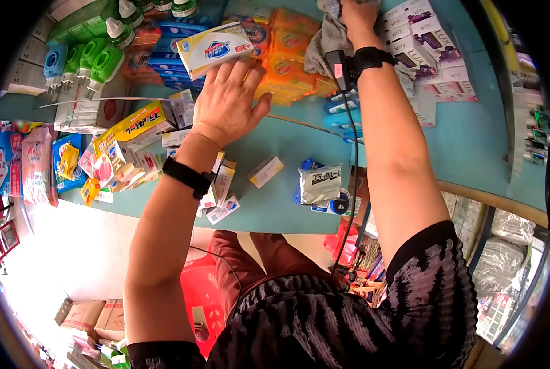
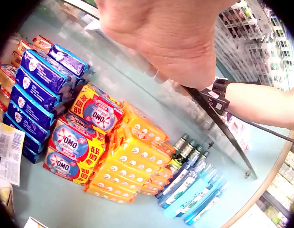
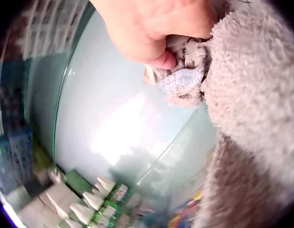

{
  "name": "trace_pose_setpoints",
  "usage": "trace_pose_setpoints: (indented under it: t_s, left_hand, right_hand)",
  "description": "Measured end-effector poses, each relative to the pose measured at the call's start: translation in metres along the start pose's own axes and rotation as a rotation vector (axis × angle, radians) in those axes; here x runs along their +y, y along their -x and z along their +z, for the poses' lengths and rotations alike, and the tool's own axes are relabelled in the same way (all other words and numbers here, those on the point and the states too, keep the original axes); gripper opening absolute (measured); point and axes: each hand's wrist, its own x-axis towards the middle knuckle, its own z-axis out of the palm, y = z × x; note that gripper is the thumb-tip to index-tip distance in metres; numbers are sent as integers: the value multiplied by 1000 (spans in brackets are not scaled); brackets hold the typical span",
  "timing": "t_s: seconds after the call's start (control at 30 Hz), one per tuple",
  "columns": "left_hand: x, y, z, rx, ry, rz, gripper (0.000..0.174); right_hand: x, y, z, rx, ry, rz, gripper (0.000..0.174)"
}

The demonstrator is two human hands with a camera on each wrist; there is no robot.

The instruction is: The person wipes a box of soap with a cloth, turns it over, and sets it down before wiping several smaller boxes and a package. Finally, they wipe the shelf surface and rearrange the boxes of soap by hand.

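Observation:
My right hand is at the far edge of the head view, its fingers curled round a bunched grey towel. In the right wrist view the thumb presses on the crumpled towel, and part of it hangs down in front of the camera. My left hand is spread with its fingers forward and thumb out to the side. Its fingertips lie right at the lower edge of a white soap box with a blue emblem. Only the heel of the left hand shows in the left wrist view.
Below the glass shelf's edge stand orange soap packs, OMO packs, blue packs and blue bottles. LUX boxes are stacked at right. Small boxes and a silver packet lie on the nearer counter.

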Motion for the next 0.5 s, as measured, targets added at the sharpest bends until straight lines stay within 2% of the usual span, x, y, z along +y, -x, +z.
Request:
trace_pose_setpoints:
  t_s: [0.03, 0.1, 0.2, 0.23, 0.27, 0.4, 0.5]
  left_hand:
    - [-1, -1, -1, 5, -9, 4, 37]
    - [-3, -3, -1, 1, -18, 5, 37]
    - [-1, 1, 1, -18, -19, -4, 38]
    - [-1, 0, 1, -20, -22, -4, 38]
    - [-1, -1, 1, -18, -20, -3, 38]
    - [-2, -2, 1, -19, -17, -3, 39]
    - [-1, 0, 1, -39, -18, -13, 40]
  right_hand:
    - [15, -4, 1, -186, 160, 16, 52]
    - [40, 7, 20, 58, 117, -44, 46]
    - [-44, 5, -40, -556, 356, -233, 50]
    - [-14, 15, -8, -44, 773, -362, 59]
    - [11, 1, -2, 33, 668, -373, 62]
    - [20, 2, 14, 231, 472, -298, 71]
    - [20, 7, 11, -54, -164, -12, 80]
